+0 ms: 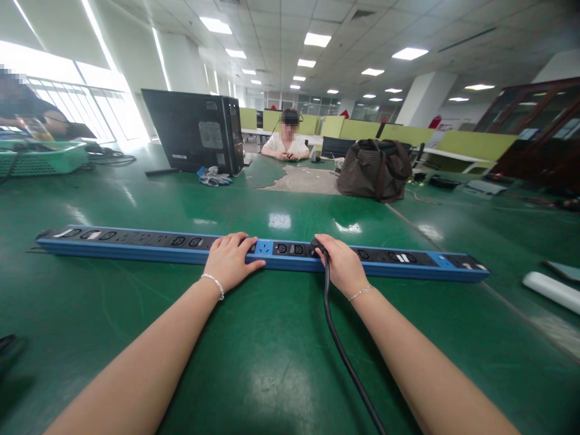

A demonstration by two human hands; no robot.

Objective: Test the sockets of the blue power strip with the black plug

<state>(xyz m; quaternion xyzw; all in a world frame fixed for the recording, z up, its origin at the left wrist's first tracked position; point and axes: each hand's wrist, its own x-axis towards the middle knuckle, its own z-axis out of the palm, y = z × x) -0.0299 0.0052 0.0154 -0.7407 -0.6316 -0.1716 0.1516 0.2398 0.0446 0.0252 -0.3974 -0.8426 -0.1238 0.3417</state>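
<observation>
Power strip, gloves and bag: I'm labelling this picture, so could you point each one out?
Power strip (pixel 290 264): head view, on its blue front side.
Gloves (pixel 215 177): head view, on the bunched fabric.
Bag (pixel 360 172): head view, on its patterned side.

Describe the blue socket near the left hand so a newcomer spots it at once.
On the green table, find the long blue-edged power strip. Near its middle, just right of the left hand, is the blue socket. Its immediate neighbours are black; the other blue socket sits near the strip's right end.
</observation>
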